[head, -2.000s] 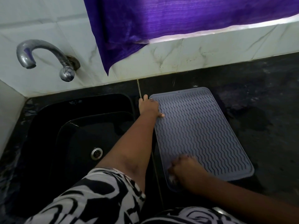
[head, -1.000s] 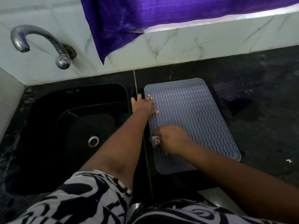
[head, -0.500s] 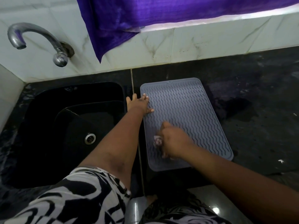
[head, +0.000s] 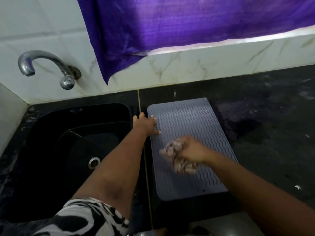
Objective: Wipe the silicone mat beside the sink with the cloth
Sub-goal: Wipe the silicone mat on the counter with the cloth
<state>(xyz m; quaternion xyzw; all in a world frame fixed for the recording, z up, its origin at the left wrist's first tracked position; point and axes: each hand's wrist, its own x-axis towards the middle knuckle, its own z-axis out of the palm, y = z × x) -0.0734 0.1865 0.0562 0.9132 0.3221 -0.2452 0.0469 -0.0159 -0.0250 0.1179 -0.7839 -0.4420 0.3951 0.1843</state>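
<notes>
A grey silicone mat (head: 189,120) with a wavy ribbed pattern lies on the black counter just right of the sink. My left hand (head: 145,124) rests on the mat's far left edge, fingers spread flat. My right hand (head: 192,150) grips a bunched pale cloth (head: 177,159) over the middle of the mat; hand and cloth are motion-blurred. Part of the cloth hangs out to the left and below my fist.
A black sink (head: 68,142) with a metal drain (head: 94,162) sits left of the mat, under a chrome tap (head: 44,67) on the white tiled wall. A purple curtain (head: 187,28) hangs above. A wet patch (head: 247,130) darkens the counter (head: 272,150) to the right.
My right hand with the cloth has swept from the mat's near left corner up toward its middle, and more of the cloth now shows. My left hand has stayed on the mat's left edge.
</notes>
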